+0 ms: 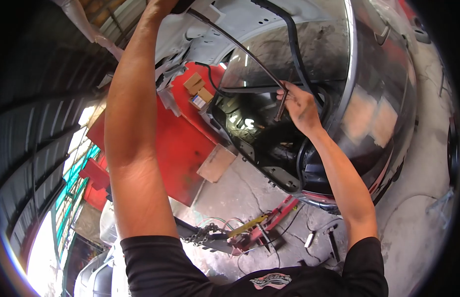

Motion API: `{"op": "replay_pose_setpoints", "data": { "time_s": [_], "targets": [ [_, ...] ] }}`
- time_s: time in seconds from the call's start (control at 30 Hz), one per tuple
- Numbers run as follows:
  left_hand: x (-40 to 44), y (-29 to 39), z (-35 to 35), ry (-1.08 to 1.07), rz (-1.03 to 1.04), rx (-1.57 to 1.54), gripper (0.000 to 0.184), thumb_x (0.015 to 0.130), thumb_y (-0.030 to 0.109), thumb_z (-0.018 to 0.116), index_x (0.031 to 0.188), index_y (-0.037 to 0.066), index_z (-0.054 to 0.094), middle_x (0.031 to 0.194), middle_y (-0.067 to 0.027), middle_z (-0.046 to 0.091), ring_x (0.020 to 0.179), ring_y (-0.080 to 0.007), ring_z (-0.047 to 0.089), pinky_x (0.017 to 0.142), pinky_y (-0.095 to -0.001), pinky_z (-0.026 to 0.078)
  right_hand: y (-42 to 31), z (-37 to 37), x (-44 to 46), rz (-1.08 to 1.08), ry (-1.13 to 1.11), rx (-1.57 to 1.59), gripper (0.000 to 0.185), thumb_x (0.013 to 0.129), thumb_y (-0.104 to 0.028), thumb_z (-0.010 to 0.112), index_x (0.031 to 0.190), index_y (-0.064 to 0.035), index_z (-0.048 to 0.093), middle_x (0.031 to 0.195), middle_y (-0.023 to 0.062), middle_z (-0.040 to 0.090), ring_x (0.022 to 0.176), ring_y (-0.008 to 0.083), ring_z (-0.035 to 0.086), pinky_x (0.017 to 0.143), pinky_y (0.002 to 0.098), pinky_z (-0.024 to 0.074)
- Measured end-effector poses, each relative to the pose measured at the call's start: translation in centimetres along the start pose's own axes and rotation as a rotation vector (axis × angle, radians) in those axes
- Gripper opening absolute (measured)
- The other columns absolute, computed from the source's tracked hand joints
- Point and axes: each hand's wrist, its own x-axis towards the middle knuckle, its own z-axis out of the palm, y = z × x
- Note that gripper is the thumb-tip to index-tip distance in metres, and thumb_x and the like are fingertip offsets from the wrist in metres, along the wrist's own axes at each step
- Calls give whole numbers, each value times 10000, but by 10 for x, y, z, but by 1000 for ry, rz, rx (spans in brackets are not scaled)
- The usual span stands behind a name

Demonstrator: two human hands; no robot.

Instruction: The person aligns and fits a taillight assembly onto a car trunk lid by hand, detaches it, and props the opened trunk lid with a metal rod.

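Note:
My right hand (300,108) is closed around the lower part of a long, thin metal rod (240,45), over the open rear of a dark car (381,64). The rod slants from the raised pale lid (210,42) at upper left down to my fingers. A short, thicker rusty-looking end (280,111) hangs below them. Stretched upward, my left hand (163,5) meets the top edge beside a dark part near the rod's upper end. Its fingers are out of sight, so its grip does not show. Below my right hand lies the black trunk opening (259,133).
Sanded tan patches (373,116) mark the car's side. A red panel (175,143) and small cardboard boxes (197,90) stand at left. On the concrete floor lie a chain (206,233), a red-and-yellow metal tool (259,230), cables and a hammer-like tool (333,242).

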Motion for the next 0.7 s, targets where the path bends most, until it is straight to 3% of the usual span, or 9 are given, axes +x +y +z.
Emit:
{"op": "replay_pose_setpoints", "data": {
  "time_s": [0.03, 0.13, 0.17, 0.23, 0.37, 0.47, 0.57, 0.63, 0.7],
  "targets": [
    [0, -1, -1, -14, 7, 0, 444, 908, 459, 760, 1017, 29, 764, 809, -46, 710, 640, -122, 625, 556, -288, 477, -11, -4, -1, -106, -81, -250, 380, 882, -15, 669, 1256, 46, 642, 991, 192, 715, 781, 339, 689, 759, 395, 560],
    [0, -2, 0, -29, 33, -4, 458, 901, 469, 761, 1017, 26, 766, 811, -50, 712, 645, -124, 631, 559, -289, 482, -27, 0, 0, -158, -89, -636, 404, 887, -81, 723, 1261, 38, 630, 1064, 214, 686, 845, 390, 679, 785, 426, 562],
    [0, -2, -1, -32, 40, -5, 463, 900, 472, 761, 1016, 24, 767, 812, -52, 712, 648, -124, 633, 562, -289, 485, -30, 0, 4, -163, -85, -632, 404, 887, -81, 723, 1261, 38, 630, 1064, 214, 686, 845, 390, 679, 785, 426, 562],
    [2, -1, -2, -25, 34, 7, 467, 900, 471, 761, 1020, 20, 767, 814, -53, 714, 651, -125, 635, 565, -291, 488, -34, 2, 12, -436, 99, -898, 403, 898, -143, 745, 1245, 22, 624, 1096, 245, 665, 968, 421, 670, 821, 462, 553],
    [4, -4, -1, -28, 41, -5, 477, 901, 469, 758, 1029, 9, 769, 823, -62, 722, 664, -129, 644, 573, -294, 493, -14, 11, 11, -416, 164, -755, 366, 923, -136, 721, 1235, 26, 621, 1146, 268, 654, 1059, 440, 645, 833, 471, 547],
    [-1, 0, -2, -28, 48, 12, 480, 902, 468, 757, 1025, 5, 770, 827, -66, 725, 670, -131, 649, 575, -294, 495, -4, 8, 15, -457, 173, -664, 292, 947, -103, 680, 1192, 49, 635, 1104, 255, 673, 1002, 414, 675, 817, 463, 550],
    [1, -1, -2, -30, 55, 19, 481, 902, 467, 756, 1025, 2, 771, 827, -69, 728, 671, -133, 653, 580, -294, 498, -16, 0, 21, -354, 91, -439, 209, 955, -85, 655, 1104, 61, 669, 1019, 232, 690, 896, 378, 696, 782, 435, 546],
    [3, -2, -3, -31, 57, 18, 481, 903, 465, 755, 1028, 1, 772, 827, -71, 729, 670, -133, 654, 582, -293, 499, -25, -6, 24, -157, -25, -255, 161, 951, -82, 659, 1021, 60, 689, 928, 209, 694, 810, 354, 692, 733, 400, 531],
    [3, -3, -2, -39, 57, 5, 478, 903, 462, 755, 1031, 1, 772, 827, -69, 730, 670, -135, 656, 584, -292, 502, -21, -12, 27, -117, -64, -264, 209, 982, -134, 648, 1050, 58, 691, 939, 196, 704, 833, 322, 697, 757, 361, 524]
  ]
}}
